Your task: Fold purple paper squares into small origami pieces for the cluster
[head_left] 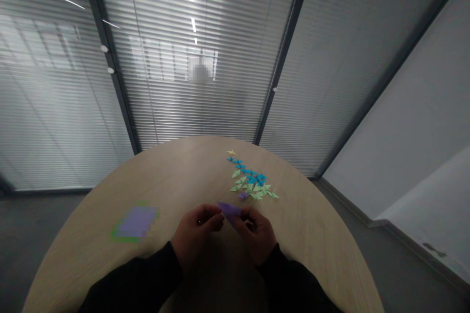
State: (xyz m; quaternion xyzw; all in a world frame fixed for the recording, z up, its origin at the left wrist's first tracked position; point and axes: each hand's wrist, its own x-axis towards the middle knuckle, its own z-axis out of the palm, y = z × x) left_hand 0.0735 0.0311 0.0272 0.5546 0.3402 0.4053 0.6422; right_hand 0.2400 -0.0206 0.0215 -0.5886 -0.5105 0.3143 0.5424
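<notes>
A small folded piece of purple paper [229, 209] is pinched between the thumb and fingers of my right hand [259, 234], its pointed end toward the left. My left hand [196, 229] is closed, thumb against curled fingers, with its fingertips right by the paper's left edge. Whether those fingers grip the paper, I cannot make out. Just beyond my right hand lie several light green folded paper stars [257, 190], several blue ones [251, 176], a purple one [243, 195] and a yellow one [231, 152].
A round wooden table [176, 176] stands before me. On its left lies a blurred stack of purple sheets [136, 221] with green edges. Behind the table are glass panels with blinds [205, 107]; a white wall [422, 122] is to the right.
</notes>
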